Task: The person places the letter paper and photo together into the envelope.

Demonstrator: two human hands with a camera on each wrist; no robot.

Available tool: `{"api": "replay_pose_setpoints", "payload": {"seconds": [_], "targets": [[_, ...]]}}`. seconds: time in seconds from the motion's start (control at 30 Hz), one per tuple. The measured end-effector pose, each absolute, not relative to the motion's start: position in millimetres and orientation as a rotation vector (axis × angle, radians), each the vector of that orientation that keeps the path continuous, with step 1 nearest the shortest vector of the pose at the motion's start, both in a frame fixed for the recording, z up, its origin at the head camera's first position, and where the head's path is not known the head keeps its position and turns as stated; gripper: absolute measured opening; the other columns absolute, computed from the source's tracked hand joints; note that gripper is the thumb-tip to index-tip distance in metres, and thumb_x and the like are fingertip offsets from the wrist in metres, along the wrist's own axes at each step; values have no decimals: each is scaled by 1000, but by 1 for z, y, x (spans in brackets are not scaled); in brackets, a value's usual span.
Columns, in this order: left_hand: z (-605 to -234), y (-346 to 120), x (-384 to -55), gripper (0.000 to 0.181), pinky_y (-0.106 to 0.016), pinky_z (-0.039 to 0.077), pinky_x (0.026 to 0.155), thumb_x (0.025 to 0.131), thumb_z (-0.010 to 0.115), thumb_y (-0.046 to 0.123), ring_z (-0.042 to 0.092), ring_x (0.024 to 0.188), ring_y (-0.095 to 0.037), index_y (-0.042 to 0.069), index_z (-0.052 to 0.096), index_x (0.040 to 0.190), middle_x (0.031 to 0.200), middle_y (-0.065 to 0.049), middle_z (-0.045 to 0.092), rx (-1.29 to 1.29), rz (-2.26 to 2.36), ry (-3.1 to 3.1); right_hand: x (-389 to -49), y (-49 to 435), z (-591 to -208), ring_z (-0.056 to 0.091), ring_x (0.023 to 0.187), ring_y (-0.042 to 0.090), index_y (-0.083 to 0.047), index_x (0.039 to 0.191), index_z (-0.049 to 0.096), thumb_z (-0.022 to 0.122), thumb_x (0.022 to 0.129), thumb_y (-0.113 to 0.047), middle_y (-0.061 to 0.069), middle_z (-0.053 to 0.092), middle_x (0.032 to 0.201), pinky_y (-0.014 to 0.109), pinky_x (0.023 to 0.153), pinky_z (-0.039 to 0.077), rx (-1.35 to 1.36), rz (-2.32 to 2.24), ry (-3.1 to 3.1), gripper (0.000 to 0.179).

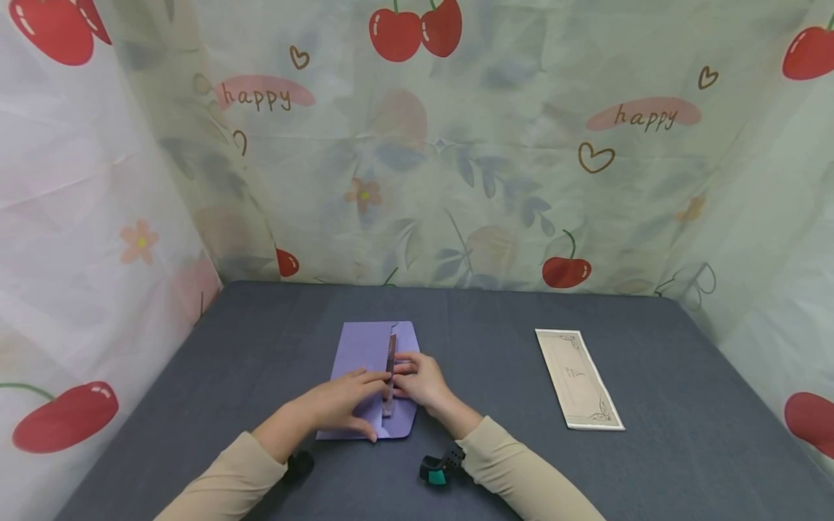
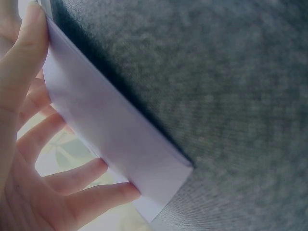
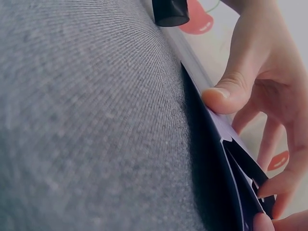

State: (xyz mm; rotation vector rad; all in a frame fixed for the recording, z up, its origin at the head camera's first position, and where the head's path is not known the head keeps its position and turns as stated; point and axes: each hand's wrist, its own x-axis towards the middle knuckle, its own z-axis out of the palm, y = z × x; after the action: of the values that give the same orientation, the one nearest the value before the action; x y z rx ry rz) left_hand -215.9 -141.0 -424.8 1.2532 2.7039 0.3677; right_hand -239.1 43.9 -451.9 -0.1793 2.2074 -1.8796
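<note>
A purple envelope [image 1: 362, 346] lies on the table, its flap [image 1: 405, 427] folded out to the right. From its opening shows the narrow edge of a dark card [image 1: 392, 346], the rest hidden inside. My left hand [image 1: 332, 402] rests across the envelope's body, fingers spread, its fingertips at the opening and the thumb on the near edge. On the other side, my right hand [image 1: 423, 380] pinches the card's edge with curled fingers over the flap. The right wrist view shows the envelope's mouth [image 3: 240, 178] gaping around the dark card.
To the right lies a cream card [image 1: 578, 380] with ornamental corners. A black wrist strap with a green patch [image 1: 436, 474] hangs by the right cuff. The dark grey tabletop [image 1: 489, 325] is ringed by printed cloth curtains [image 1: 430, 181].
</note>
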Motion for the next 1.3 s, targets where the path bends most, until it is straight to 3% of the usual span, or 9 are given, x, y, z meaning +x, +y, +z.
{"api": "replay_pose_setpoints", "payload": {"seconds": [0.27,0.77,1.3], "targets": [[-427,-141,-217,55,-50,32,110,74,72,47,46,129,-31,11,54,112,139,-12,48,1280,358,2713,-241,40,-454,64,82,15,10,127,47,53,85,11,29,62,109,30,71,59,-168,-1897,2172,43],[-429,-141,-218,59,-50,33,110,73,72,47,46,129,-32,9,55,116,139,-14,48,1283,346,2720,-241,38,-454,65,83,18,15,126,45,52,84,13,33,62,108,33,71,59,-230,-1872,2222,42],[-427,-141,-216,56,-51,34,108,73,72,46,44,130,-34,11,54,113,140,-13,47,1256,372,2711,-240,42,-455,67,83,17,8,131,46,54,87,7,27,64,111,28,69,59,-206,-1814,2234,46]]}}
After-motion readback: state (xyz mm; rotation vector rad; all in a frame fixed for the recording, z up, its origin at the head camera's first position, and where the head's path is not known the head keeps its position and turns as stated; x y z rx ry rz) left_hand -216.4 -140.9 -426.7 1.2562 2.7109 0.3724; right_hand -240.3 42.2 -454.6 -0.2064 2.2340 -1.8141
